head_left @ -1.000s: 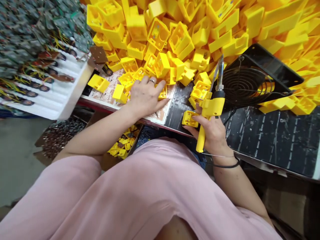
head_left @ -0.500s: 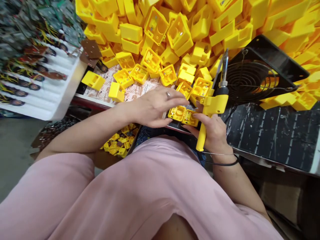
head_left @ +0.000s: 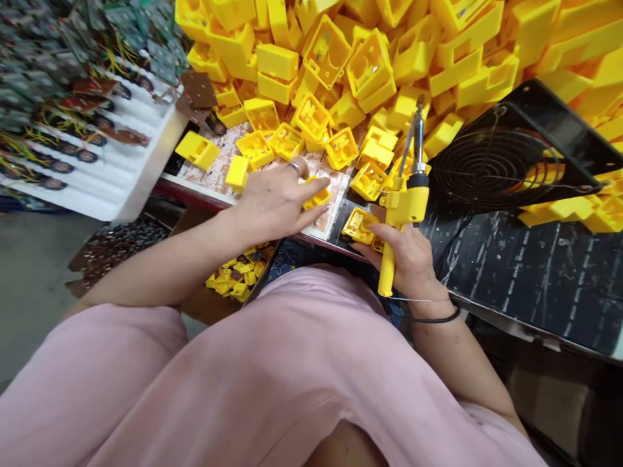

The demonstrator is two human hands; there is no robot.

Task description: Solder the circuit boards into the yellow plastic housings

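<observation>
My right hand [head_left: 407,256] is closed round the yellow handle of a soldering iron [head_left: 405,202], its metal tip pointing up and away. The same hand's fingertips touch small yellow plastic housings [head_left: 359,225] lying at the bench edge. My left hand [head_left: 277,200] rests palm down on a patterned mat [head_left: 214,170], its fingers curled over another yellow housing [head_left: 317,196]. A big heap of yellow plastic housings [head_left: 370,58] fills the bench behind both hands.
A black fan with a wire grille [head_left: 479,172] stands right of the iron. A white foam tray [head_left: 124,172] with circuit boards and wired parts sits at the left. A box of yellow parts [head_left: 236,280] lies below the bench edge. Black bench surface [head_left: 535,259] stretches right.
My left hand, which had come over beside the right with a housing, has gone back left onto the mat and covers a housing there. A housing now lies by the right hand's fingers.
</observation>
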